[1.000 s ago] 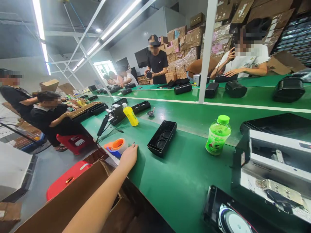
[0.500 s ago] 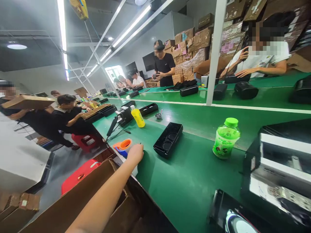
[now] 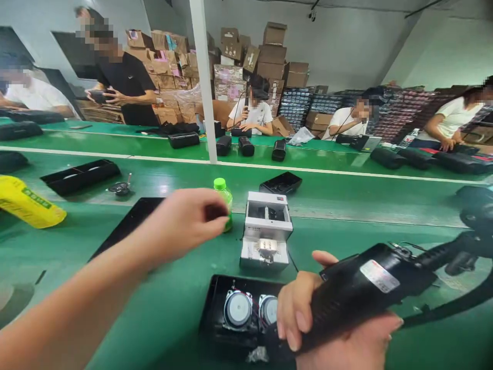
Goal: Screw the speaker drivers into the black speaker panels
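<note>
My right hand (image 3: 346,347) has its fingers wrapped round the black power tool (image 3: 354,293), which slants above the worktop (image 3: 162,308) with its lower end by the right driver (image 3: 269,308) of the speaker housing (image 3: 211,308) — touching or not, I can't tell. I'd expect it to be stiff and fairly heavy, with a smooth barrel that could turn in a damp palm, so the thick middle, below the white label (image 3: 379,276), is the place to grip. My left hand (image 3: 188,223) hangs in front of the green bottle (image 3: 227,196), fingers curled toward the thumb; it is too blurred to say whether they pinch anything.

The housing should be rigid and easy enough to slide, best taken by its outer walls (I'd spare the drivers and the thin red wires (image 3: 254,307), which look easiest to harm). In that open shell sit two round drivers, the left driver (image 3: 239,309) in plain view, the right one partly covered by my fingers.

Behind it stands a white case (image 3: 265,228) with an open bay holding a pale post (image 3: 266,212). Farther left, an open black shell (image 3: 82,177) holds something pale — too small to make out. Cardboard boxes (image 3: 273,54) are piled at the back, contents hidden.
</note>
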Available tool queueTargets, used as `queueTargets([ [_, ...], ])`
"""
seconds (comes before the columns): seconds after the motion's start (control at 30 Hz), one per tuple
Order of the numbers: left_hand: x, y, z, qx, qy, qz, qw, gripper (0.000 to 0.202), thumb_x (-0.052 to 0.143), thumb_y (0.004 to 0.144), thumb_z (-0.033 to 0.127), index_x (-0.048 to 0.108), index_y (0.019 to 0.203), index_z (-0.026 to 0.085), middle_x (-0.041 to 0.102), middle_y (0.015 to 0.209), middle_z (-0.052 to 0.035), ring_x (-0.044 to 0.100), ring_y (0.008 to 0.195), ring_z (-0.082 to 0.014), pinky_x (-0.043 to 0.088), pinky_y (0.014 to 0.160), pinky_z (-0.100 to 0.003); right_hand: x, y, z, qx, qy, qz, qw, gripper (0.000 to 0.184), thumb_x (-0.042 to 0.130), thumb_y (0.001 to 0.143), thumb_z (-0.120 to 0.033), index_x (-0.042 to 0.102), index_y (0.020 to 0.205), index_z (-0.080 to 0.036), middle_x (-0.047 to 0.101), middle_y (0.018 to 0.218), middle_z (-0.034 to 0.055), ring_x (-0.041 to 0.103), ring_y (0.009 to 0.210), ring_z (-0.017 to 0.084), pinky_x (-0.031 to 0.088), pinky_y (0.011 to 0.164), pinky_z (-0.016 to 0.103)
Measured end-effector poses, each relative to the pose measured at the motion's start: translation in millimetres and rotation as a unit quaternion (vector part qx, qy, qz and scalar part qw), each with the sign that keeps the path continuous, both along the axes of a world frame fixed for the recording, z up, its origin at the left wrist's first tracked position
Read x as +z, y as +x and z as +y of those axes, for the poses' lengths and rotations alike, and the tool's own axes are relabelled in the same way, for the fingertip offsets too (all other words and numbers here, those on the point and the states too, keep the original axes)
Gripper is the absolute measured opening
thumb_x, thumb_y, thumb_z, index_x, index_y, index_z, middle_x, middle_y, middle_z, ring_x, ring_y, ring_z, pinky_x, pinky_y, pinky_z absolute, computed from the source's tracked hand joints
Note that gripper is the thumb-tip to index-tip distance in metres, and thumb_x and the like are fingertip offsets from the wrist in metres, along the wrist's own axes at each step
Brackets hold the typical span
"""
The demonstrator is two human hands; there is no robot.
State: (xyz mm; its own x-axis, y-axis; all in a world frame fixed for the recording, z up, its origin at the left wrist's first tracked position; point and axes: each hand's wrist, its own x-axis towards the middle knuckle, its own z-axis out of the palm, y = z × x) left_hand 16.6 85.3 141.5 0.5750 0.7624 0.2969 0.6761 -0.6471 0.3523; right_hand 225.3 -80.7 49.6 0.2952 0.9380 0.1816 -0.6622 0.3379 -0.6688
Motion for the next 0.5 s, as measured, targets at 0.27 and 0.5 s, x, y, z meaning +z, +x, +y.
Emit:
queueTargets([
  [0.27, -49.3, 120, 51, -0.069, -0.029, 0.041, 0.996, 0.021, 0.066, 0.092, 0.005, 0.084, 0.088, 0.014, 0.078, 0.104, -0.0090, 0.076, 0.110, -0.0271, 0.058, 0.103, -0.041, 19.8, 14, -9, -0.107, -0.009, -0.114, 0.988, 0.067, 0.046, 0.096, -0.090, 0.076, 0.124, -0.037, 0.062, 0.055, -0.0054, 0.052, 0.037, 0.016, 0.047, 0.042, 0.030],
  [0.5, -80.0, 14, -20, -0.025, -0.034, -0.224, 0.974, 0.036, 0.069, 0.105, 0.036, 0.077, 0.138, 0.026, 0.079, 0.113, 0.0007, 0.077, 0.106, -0.0216, 0.062, 0.104, -0.043, 37.2, 6, -5, -0.099, -0.081, -0.228, 0.965, 0.040, 0.060, 0.098, -0.079, 0.077, 0.113, -0.046, 0.057, 0.054, -0.0081, 0.049, 0.041, 0.015, 0.047, 0.051, 0.035],
])
